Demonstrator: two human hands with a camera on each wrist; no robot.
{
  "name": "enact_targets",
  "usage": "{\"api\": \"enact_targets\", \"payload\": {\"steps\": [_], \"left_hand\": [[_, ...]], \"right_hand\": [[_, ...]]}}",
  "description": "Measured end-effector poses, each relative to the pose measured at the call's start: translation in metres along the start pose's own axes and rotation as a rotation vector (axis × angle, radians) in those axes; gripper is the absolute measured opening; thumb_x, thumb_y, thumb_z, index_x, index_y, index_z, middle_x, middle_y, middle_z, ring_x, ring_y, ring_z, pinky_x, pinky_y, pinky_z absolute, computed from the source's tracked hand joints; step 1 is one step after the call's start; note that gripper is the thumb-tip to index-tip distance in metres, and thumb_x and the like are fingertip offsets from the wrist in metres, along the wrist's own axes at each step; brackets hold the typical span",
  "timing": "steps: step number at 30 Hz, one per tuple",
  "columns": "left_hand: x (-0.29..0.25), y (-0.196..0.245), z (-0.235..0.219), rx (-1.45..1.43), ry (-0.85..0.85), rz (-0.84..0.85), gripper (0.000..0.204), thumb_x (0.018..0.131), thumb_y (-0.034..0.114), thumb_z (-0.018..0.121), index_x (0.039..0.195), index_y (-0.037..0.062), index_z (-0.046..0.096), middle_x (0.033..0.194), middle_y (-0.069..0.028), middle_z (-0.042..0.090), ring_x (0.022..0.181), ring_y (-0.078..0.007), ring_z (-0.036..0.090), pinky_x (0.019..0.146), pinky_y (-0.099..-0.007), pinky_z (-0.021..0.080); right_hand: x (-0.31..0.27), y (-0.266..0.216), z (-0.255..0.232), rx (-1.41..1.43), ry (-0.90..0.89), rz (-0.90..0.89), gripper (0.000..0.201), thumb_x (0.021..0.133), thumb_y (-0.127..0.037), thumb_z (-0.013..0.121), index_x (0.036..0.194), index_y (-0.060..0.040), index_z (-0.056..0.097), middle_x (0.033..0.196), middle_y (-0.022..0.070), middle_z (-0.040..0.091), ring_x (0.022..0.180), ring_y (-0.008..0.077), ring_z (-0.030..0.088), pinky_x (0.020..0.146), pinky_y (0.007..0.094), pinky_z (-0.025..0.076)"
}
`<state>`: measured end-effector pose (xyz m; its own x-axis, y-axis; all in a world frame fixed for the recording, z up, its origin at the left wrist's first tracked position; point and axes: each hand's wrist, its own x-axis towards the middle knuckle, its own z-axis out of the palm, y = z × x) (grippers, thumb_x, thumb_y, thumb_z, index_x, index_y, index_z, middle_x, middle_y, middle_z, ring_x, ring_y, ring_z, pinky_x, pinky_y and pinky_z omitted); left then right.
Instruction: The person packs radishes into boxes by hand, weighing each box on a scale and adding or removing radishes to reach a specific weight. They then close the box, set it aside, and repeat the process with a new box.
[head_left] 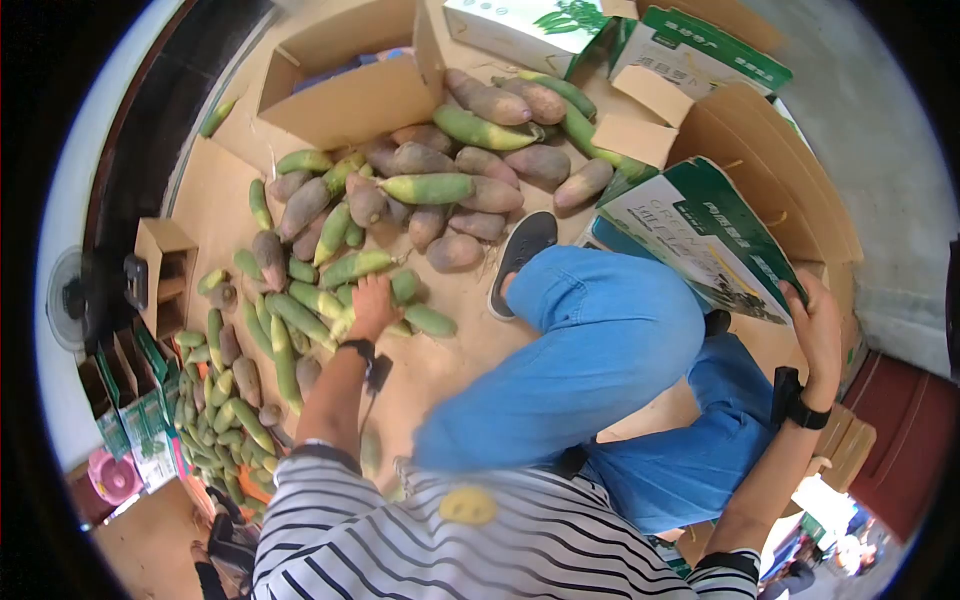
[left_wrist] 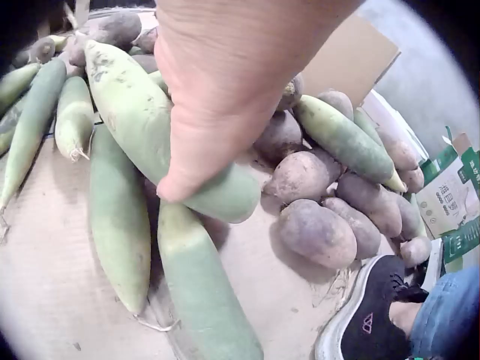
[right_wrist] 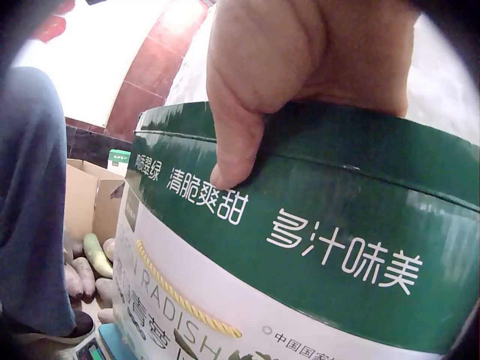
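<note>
My left hand [head_left: 372, 308] grips a long green radish [left_wrist: 135, 105] among others on the left of the pile; thumb and palm lie over it in the left wrist view. Two more green radishes [left_wrist: 120, 217] lie right below it on the cardboard. At the right, my right hand [head_left: 820, 325] holds the top edge of an upright green and white carton [head_left: 700, 235]. In the right wrist view its thumb [right_wrist: 236, 154] presses the printed outer face, while the other fingers are hidden behind the edge. A yellow cord handle [right_wrist: 187, 292] hangs on that face.
Purple-skinned radishes [head_left: 455, 253] and green ones spread over the cardboard floor [head_left: 400, 380]. An opened brown box [head_left: 350, 110] and a white carton [head_left: 525, 35] stand behind them. My shoe [head_left: 525, 255] is beside the pile. A blue flat device [right_wrist: 112, 341] sits by the carton.
</note>
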<state>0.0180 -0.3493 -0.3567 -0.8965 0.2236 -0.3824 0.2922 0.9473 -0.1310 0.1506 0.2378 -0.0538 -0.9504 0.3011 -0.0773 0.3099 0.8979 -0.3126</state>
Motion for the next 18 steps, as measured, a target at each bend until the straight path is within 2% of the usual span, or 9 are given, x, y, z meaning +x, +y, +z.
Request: {"api": "enact_targets", "payload": {"steps": [2, 6, 8, 9, 11, 13, 15, 17, 18], "left_hand": [[-0.016, 0.007, 0.004, -0.089, 0.068, 0.060, 0.065, 0.056, 0.035, 0.082, 0.107, 0.0082, 0.053, 0.102, -0.0117, 0.054, 0.101, -0.0312, 0.053, 0.080, -0.0440, 0.046], [-0.031, 0.024, 0.000, -0.267, 0.213, 0.204, 0.062, 0.058, 0.033, 0.081, 0.106, 0.0053, 0.053, 0.099, -0.0139, 0.056, 0.096, -0.0346, 0.054, 0.078, -0.0450, 0.046], [-0.025, 0.028, -0.010, -0.557, 0.235, 0.034, 0.053, 0.064, 0.025, 0.081, 0.104, 0.0033, 0.054, 0.096, -0.0134, 0.059, 0.090, -0.0316, 0.057, 0.079, -0.0403, 0.047], [-0.018, 0.035, -0.023, -0.551, 0.238, 0.067, 0.053, 0.064, 0.025, 0.081, 0.104, 0.0033, 0.054, 0.096, -0.0134, 0.059, 0.090, -0.0316, 0.057, 0.079, -0.0403, 0.047], [-0.009, 0.046, -0.064, -1.072, 0.362, 0.042, 0.045, 0.071, 0.013, 0.079, 0.107, 0.0016, 0.054, 0.097, -0.0115, 0.062, 0.086, -0.0244, 0.059, 0.080, -0.0347, 0.049], [-0.009, 0.074, -0.149, -1.248, 0.398, 0.008, 0.044, 0.077, 0.007, 0.075, 0.114, -0.0008, 0.053, 0.105, -0.0103, 0.061, 0.090, -0.0190, 0.059, 0.081, -0.0325, 0.049], [0.004, 0.087, -0.202, -1.320, 0.698, 0.238, 0.044, 0.079, 0.005, 0.074, 0.116, -0.0039, 0.052, 0.109, -0.0112, 0.060, 0.091, -0.0185, 0.060, 0.081, -0.0328, 0.049], [-0.011, 0.120, -0.276, -1.555, 0.836, 0.313, 0.043, 0.082, 0.005, 0.071, 0.118, -0.0066, 0.051, 0.113, -0.0122, 0.059, 0.092, -0.0173, 0.060, 0.082, -0.0305, 0.048], [-0.016, 0.138, -0.308, -1.583, 0.942, 0.374, 0.040, 0.083, 0.005, 0.069, 0.117, -0.0066, 0.051, 0.112, -0.0115, 0.060, 0.092, -0.0158, 0.060, 0.081, -0.0288, 0.048]], "right_hand": [[0.001, 0.000, 0.000, -0.025, 0.011, 0.026, 0.016, 0.087, -0.014, 0.060, 0.095, -0.0004, 0.060, 0.087, 0.0193, 0.061, 0.082, 0.0378, 0.058, 0.072, 0.0394, 0.046], [-0.004, -0.006, -0.001, -0.042, 0.074, -0.088, 0.014, 0.085, -0.014, 0.059, 0.092, -0.0025, 0.061, 0.090, 0.0181, 0.063, 0.088, 0.0378, 0.058, 0.075, 0.0428, 0.046], [-0.002, 0.001, 0.000, -0.061, 0.034, -0.101, 0.014, 0.085, -0.015, 0.059, 0.092, -0.0035, 0.061, 0.089, 0.0168, 0.063, 0.088, 0.0370, 0.059, 0.075, 0.0436, 0.046], [-0.003, 0.001, -0.001, -0.063, 0.050, -0.073, 0.014, 0.085, -0.015, 0.059, 0.092, -0.0035, 0.061, 0.089, 0.0168, 0.063, 0.088, 0.0370, 0.059, 0.075, 0.0436, 0.046], [-0.004, -0.002, -0.002, -0.053, 0.010, -0.047, 0.014, 0.085, -0.016, 0.059, 0.092, -0.0042, 0.062, 0.088, 0.0163, 0.063, 0.087, 0.0366, 0.059, 0.074, 0.0446, 0.046], [-0.005, 0.000, 0.001, -0.049, 0.027, -0.048, 0.015, 0.086, -0.017, 0.058, 0.092, -0.0048, 0.063, 0.087, 0.0156, 0.063, 0.087, 0.0362, 0.059, 0.074, 0.0447, 0.046], [-0.005, 0.002, 0.002, -0.056, 0.033, -0.059, 0.014, 0.086, -0.017, 0.058, 0.091, -0.0045, 0.063, 0.087, 0.0155, 0.063, 0.087, 0.0361, 0.059, 0.074, 0.0449, 0.046], [-0.006, 0.002, 0.003, -0.053, 0.041, -0.058, 0.014, 0.086, -0.017, 0.059, 0.090, -0.0041, 0.063, 0.087, 0.0158, 0.063, 0.087, 0.0361, 0.059, 0.074, 0.0451, 0.046], [-0.007, 0.001, 0.003, -0.046, 0.045, -0.058, 0.014, 0.086, -0.017, 0.059, 0.090, -0.0038, 0.063, 0.087, 0.0160, 0.064, 0.087, 0.0360, 0.059, 0.073, 0.0453, 0.046]]}}
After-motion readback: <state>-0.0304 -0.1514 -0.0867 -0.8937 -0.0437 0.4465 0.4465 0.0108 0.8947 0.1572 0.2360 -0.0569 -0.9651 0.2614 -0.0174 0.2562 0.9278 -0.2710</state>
